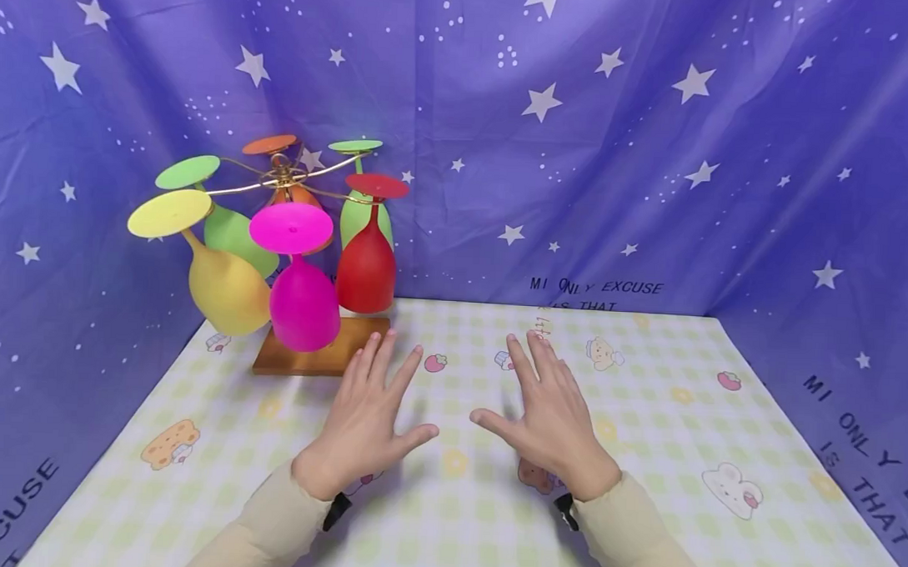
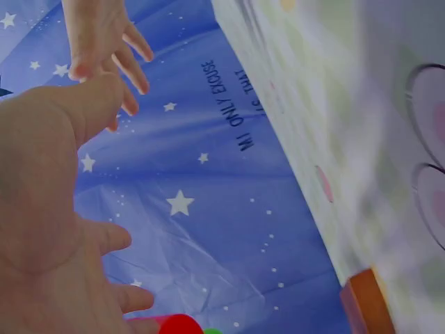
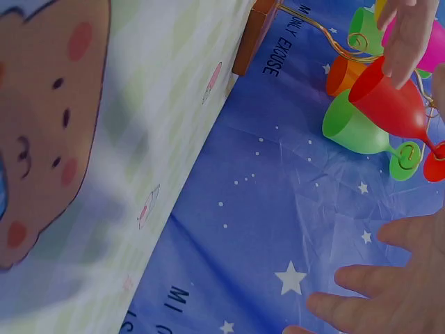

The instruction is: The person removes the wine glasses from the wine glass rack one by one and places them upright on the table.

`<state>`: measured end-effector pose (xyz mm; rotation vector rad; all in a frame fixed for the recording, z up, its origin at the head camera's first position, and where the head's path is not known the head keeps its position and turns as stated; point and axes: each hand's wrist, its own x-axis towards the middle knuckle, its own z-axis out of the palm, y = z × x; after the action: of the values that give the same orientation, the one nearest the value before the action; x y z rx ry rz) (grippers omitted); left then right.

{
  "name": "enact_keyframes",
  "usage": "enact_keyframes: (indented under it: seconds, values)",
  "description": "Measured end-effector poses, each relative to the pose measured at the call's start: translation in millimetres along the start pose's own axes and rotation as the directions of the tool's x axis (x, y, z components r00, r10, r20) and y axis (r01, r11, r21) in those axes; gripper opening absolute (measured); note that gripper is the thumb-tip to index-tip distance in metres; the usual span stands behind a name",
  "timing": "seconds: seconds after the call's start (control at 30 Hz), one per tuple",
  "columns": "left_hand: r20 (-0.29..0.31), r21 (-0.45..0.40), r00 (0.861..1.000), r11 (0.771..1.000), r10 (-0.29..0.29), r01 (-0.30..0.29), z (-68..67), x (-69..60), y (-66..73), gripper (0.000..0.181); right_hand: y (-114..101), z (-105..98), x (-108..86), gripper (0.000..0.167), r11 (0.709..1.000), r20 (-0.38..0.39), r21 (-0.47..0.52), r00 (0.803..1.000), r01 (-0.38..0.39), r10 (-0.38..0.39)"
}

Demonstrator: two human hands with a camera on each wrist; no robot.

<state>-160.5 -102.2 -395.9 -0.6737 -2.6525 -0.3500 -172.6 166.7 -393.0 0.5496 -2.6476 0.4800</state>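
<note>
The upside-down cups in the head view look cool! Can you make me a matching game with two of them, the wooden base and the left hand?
1. yellow cup
2. wooden base
3. left hand
4. magenta cup

A. fingers spread, holding nothing
B. seen between the yellow cup and the red cup
C. furthest left of the cups
D. resting on the checked tablecloth

Pairs: 1-C, 2-D, 3-A, 4-B

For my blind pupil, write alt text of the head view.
A left hand and a right hand, fingers extended, are over a checked tablecloth. Beyond the left hand, six colourful goblets hang upside down on a metal rack with a wooden base.
</note>
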Motion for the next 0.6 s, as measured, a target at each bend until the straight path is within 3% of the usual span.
enact_keyframes:
  seconds: [0.1, 0.3, 0.6]
  values:
    - [-0.021, -0.016, 1.0, 1.0, 0.006, -0.006, 0.1, -2.8, -6.1, 0.09, -2.1, 4.3, 4.5, 0.101, 1.0, -0.015, 0.024, 1.0, 0.007, -0.006]
    - [-0.001, -0.025, 1.0, 0.999, -0.027, 0.027, -4.1, -8.6, -19.2, 0.082, -9.8, 14.2, 14.7, 0.095, 0.995, -0.042, 0.1, 0.999, -0.003, 0.007]
    - [-0.079, -0.059, 0.995, 0.997, -0.058, 0.053, -11.3, -14.9, -46.9, 0.072, -21.5, 23.1, 33.2, 0.09, 0.984, -0.026, 0.173, 0.998, -0.046, 0.052]
